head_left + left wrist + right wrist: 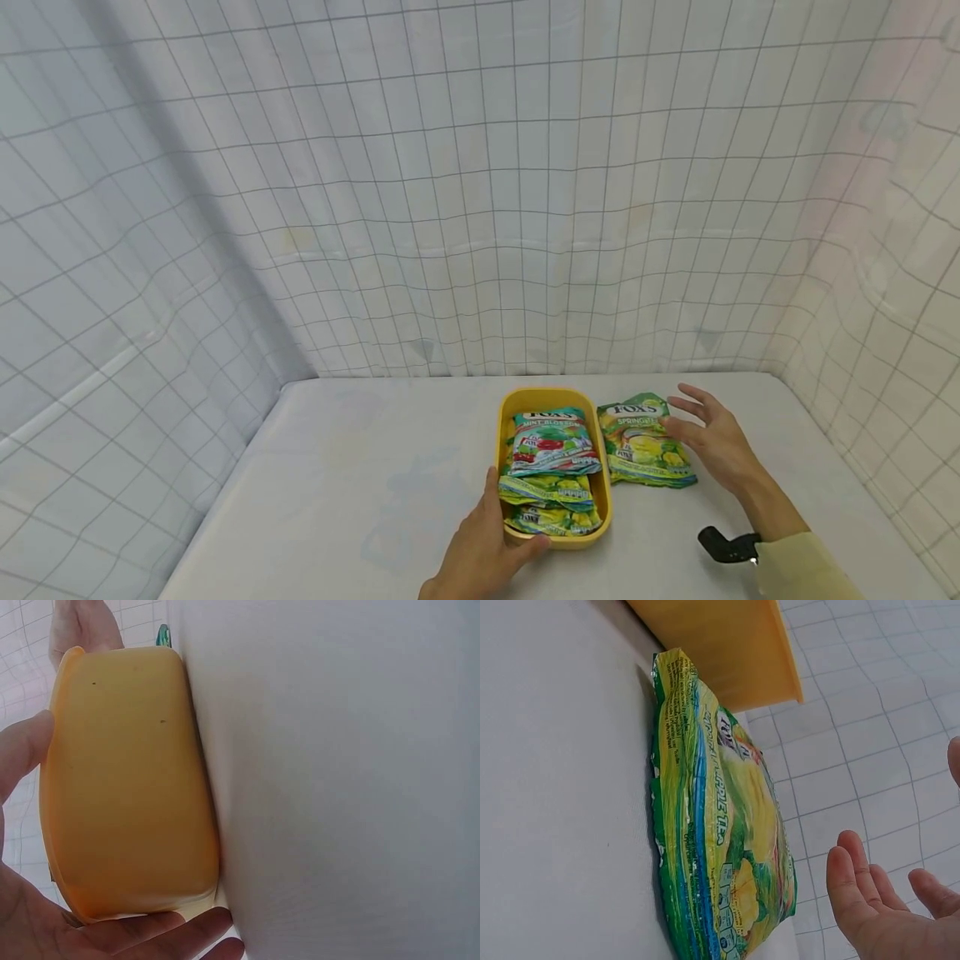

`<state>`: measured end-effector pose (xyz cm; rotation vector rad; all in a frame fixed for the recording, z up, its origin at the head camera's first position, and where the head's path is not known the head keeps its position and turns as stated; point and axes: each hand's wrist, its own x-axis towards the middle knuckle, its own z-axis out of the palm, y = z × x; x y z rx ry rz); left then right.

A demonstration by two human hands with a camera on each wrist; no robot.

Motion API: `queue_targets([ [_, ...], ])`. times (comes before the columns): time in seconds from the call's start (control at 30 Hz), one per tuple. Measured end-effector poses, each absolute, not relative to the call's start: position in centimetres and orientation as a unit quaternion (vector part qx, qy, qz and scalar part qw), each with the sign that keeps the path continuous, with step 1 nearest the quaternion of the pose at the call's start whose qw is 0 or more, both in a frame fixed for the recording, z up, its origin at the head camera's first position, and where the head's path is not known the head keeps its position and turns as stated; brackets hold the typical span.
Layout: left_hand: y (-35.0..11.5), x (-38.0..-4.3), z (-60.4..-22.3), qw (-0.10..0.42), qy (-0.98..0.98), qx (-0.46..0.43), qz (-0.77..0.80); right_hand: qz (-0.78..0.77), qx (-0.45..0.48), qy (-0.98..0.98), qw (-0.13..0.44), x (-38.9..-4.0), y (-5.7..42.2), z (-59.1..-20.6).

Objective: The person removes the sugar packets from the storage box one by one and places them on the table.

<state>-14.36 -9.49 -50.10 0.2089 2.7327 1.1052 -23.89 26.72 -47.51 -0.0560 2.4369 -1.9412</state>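
Note:
A yellow rectangular container [606, 508] stands on the table with several bags of FOX'S candy in it. Topmost is a teal and red Mint Blossom bag [553, 446]; yellow-green bags [547, 492] lie under and in front of it. My left hand [480, 546] rests against the container's near left corner, fingers extended along one wall [127, 787] and thumb at the near side. To the right, a green-yellow FOX'S candy bag [645, 442] lies flat beside the container. My right hand [716, 437] hovers by its right edge, fingers spread and holding nothing; a gap shows in the right wrist view.
The white table [337, 483] extends left of the container. White grid-patterned sheets [525, 208] hang behind and on both sides. A black strap-like piece [727, 546] sits at my right wrist, above the yellow sleeve [802, 571].

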Motion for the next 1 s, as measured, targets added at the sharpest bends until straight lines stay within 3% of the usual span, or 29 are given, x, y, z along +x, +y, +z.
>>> queue_targets([
  [1.0, -9.5, -14.4, -50.1, 0.091, 0.92, 0.072, 0.374, -0.645, -0.085, 0.759, 0.007, -23.3, 25.1, -45.3],
])
